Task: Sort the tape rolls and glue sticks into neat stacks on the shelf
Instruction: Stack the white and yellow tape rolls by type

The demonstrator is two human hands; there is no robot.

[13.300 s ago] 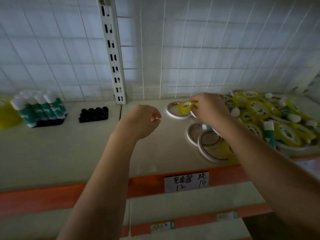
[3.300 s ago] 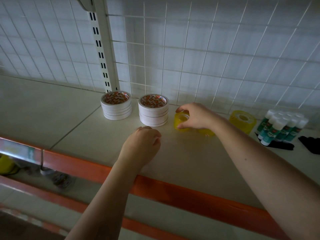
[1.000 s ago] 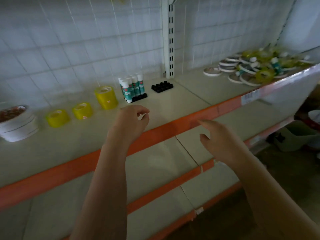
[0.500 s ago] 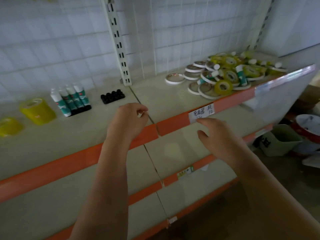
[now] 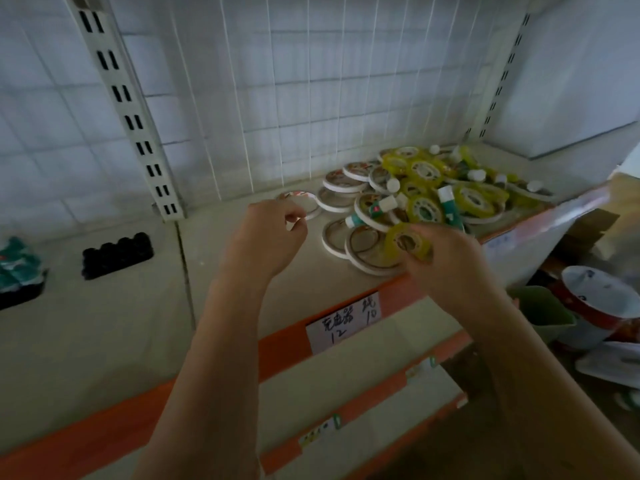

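A yellow tape roll (image 5: 408,241) sits pinched in the right hand (image 5: 446,265), right of centre, at the near edge of the pile (image 5: 426,192). The left hand (image 5: 265,237) hovers beside it, fingers curled on nothing. Pale shelf (image 5: 104,323), orange lip, wire grid behind.

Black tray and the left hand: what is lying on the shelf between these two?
In the head view, only bare shelf and its panel seam lie between the black tray and the left hand.
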